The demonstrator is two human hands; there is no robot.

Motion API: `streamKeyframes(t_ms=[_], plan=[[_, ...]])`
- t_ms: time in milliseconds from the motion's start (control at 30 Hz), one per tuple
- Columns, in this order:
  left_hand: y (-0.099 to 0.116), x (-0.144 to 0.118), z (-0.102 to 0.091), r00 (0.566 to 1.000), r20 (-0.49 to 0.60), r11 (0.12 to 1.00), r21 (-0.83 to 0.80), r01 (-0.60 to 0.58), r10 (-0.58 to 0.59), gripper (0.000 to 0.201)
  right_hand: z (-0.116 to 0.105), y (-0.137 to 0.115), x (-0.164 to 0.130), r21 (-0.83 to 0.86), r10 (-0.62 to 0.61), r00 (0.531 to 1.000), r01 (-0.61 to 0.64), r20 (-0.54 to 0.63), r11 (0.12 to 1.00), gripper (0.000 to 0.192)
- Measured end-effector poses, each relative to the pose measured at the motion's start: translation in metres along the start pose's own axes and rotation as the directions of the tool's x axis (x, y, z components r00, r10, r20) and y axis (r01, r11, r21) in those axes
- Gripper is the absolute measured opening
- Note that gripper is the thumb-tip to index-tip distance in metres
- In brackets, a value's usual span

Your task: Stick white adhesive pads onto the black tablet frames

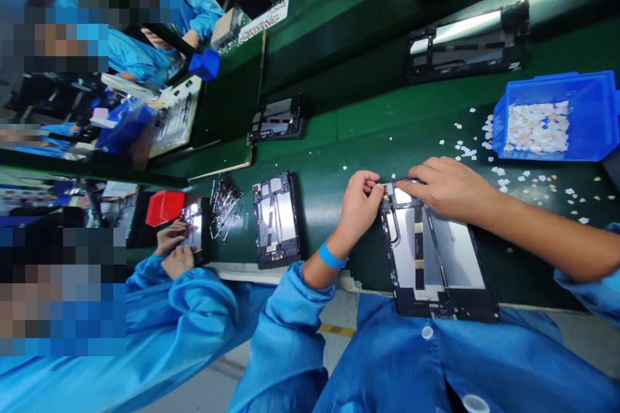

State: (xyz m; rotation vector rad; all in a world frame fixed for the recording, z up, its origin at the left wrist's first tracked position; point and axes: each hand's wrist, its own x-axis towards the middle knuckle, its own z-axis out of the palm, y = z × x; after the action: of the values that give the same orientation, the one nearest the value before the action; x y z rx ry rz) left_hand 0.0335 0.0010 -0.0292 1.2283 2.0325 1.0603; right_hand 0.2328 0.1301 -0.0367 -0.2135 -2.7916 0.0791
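Note:
An opened tablet (465, 251) lies in front of me, its silver inside, black flat cables and black frame exposed, its near end over the table edge. My left hand (361, 210), with a blue band at the wrist, is closed at the tablet's far left corner. Its thumb and fingertips are bent together there; anything small between them is hidden. My right hand (448, 190) reaches in from the right, fingers closed over the far edge of the same tablet, beside small parts near the corner. The undersides of its fingers do not show.
A blue bin (581, 148) holds many small white pieces; more are scattered around it. Another opened tablet (285, 210) lies to the left, beside a pile of thin strips (225, 203). A co-worker's hands (177, 255) work near a red bin (165, 208). More devices lie farther back.

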Motion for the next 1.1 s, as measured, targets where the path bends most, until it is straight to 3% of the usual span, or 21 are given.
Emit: streamKeyframes(t_ms=[100,167,367,433,500,567,633,667,700,800,1100], plan=[[0.006,-0.008,-0.012,0.977,0.046,0.923,0.322,-0.211,0.208,0.014,0.0,-0.001,0.0,0.002,0.008,1.0,-0.008,-0.004,1.0,0.031],[0.01,-0.012,-0.018,0.958,0.112,0.841,0.459,-0.287,0.265,0.014,0.0,-0.002,0.0,0.022,0.025,1.0,-0.025,-0.018,0.999,0.029],[0.011,-0.019,-0.019,0.938,0.183,0.758,0.553,-0.345,0.294,0.019,-0.004,-0.007,0.011,0.22,0.13,0.991,-0.124,-0.014,0.968,0.03],[0.01,-0.021,-0.016,0.941,0.179,0.755,0.563,-0.338,0.287,0.021,-0.009,-0.013,0.019,0.375,0.209,0.978,-0.2,0.017,0.905,0.027],[0.009,-0.022,-0.013,0.946,0.166,0.76,0.564,-0.323,0.279,0.021,-0.014,-0.019,0.027,0.599,0.416,0.906,-0.376,0.078,0.707,0.021],[0.009,-0.02,-0.011,0.953,0.143,0.789,0.534,-0.302,0.268,0.019,-0.018,-0.026,0.034,0.803,0.634,0.737,-0.514,0.235,0.3,0.015],[0.008,-0.016,-0.009,0.96,0.12,0.832,0.48,-0.278,0.252,0.016,-0.021,-0.032,0.038,0.867,0.697,0.576,-0.481,0.428,-0.134,0.013],[0.008,-0.014,-0.009,0.964,0.111,0.85,0.454,-0.267,0.243,0.014,-0.021,-0.034,0.039,0.857,0.686,0.533,-0.428,0.494,-0.285,0.013],[0.007,-0.012,-0.008,0.966,0.105,0.863,0.433,-0.258,0.236,0.013,-0.021,-0.036,0.04,0.843,0.672,0.513,-0.381,0.534,-0.379,0.014],[0.008,-0.007,-0.008,0.969,0.099,0.872,0.421,-0.248,0.228,0.009,-0.018,-0.039,0.04,0.829,0.653,0.513,-0.314,0.558,-0.462,0.015],[0.013,-0.007,-0.013,0.956,0.143,0.852,0.435,-0.292,0.255,0.014,-0.013,-0.036,0.041,0.84,0.638,0.552,-0.277,0.537,-0.467,0.014]])
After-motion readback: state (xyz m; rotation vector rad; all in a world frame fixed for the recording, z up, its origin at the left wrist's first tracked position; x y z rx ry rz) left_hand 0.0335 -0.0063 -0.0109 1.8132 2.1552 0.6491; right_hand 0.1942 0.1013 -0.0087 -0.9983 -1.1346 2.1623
